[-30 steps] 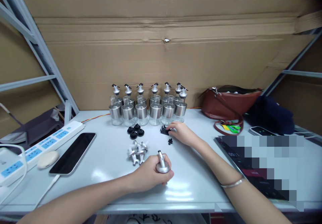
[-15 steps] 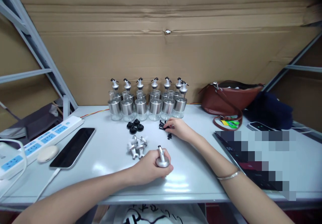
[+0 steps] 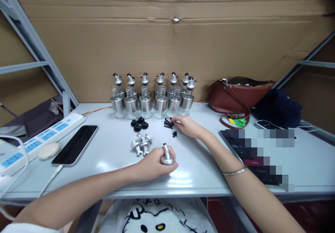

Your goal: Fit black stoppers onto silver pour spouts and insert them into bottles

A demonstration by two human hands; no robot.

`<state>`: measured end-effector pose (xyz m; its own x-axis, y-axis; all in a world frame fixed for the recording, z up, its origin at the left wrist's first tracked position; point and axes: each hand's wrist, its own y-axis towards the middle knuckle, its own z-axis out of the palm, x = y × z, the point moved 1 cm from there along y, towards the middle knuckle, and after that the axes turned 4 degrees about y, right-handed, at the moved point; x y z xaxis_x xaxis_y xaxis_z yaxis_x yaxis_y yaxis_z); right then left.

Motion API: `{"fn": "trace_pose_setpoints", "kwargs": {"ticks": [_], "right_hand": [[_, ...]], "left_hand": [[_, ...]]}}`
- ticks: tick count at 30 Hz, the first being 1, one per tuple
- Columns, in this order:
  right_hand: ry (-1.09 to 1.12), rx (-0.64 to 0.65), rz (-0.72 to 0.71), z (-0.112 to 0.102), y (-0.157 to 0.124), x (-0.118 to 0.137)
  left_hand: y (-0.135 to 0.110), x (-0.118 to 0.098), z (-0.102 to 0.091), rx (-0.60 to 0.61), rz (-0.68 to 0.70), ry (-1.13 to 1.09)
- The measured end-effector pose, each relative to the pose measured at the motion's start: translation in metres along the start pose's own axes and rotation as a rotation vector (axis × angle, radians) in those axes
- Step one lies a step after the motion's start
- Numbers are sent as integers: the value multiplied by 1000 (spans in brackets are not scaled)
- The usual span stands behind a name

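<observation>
My left hand (image 3: 153,165) is closed around a silver metal pourer cap (image 3: 166,158), held upright just above the white table (image 3: 110,163). My right hand (image 3: 187,126) reaches forward, fingers pinched at a small pile of black plastic pieces (image 3: 168,123); what it grips I cannot make out. One more small black piece (image 3: 175,134) lies just below that hand. A cluster of silver pourer caps (image 3: 141,145) lies left of my left hand. Three black round stoppers (image 3: 139,123) sit behind them. Several glass bottles with steel bands and pourer tops (image 3: 153,100) stand in a row at the back.
A white power strip (image 3: 39,140), a beige oval object (image 3: 49,150) and a black phone on a cable (image 3: 75,144) lie at the left. A brown bag (image 3: 239,98), dark cloth (image 3: 278,109) and a blurred dark device (image 3: 261,149) are at the right. Cardboard backs the table.
The view has tilted down a little, so everything sits higher in the frame. My right hand has stayed at the black pieces, fingers shifting slightly. My left hand still holds the cap.
</observation>
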<state>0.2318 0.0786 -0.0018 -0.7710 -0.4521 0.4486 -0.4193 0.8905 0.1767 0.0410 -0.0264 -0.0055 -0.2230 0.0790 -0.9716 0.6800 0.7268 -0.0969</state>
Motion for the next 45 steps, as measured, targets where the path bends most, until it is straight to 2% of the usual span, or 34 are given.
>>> {"fn": "trace_pose_setpoints", "kwargs": {"ticks": [5,12,28,38,45], "right_hand": [[60,-3,-35,3,0,-6],[-101,33,-142,8,2,-5],[-33,78,-63,-4,-3,10],[17,82,-207,-1,-3,9],[-16,69,-237,0,-4,13]], "left_hand": [[0,-1,0,2,-7,-14],[-1,-3,0,5,-21,11],[-1,-4,0,11,-12,8],[-1,-4,-1,11,6,25],[-1,-6,-1,8,13,40]]}}
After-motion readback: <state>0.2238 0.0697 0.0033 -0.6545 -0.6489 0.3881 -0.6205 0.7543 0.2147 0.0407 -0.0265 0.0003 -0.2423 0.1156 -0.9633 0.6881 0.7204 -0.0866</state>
